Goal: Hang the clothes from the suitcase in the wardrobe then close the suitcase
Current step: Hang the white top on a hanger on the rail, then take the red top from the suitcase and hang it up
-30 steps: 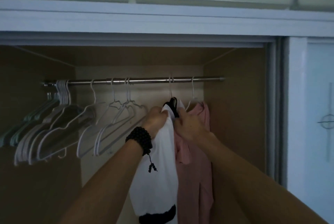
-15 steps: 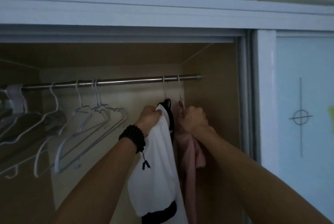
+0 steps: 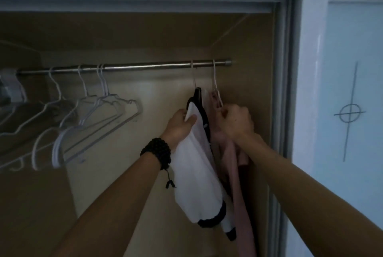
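Metal rail (image 3: 145, 67) spanning wardrobe (image 3: 244, 49) interior, right end fixed at side wall. Hung on rail near right end: white garment with black trim (image 3: 196, 165), pink garment (image 3: 236, 173) just right of it, touching. Left along rail: cluster of bare white hangers (image 3: 97, 115), tilted, well apart from garments.
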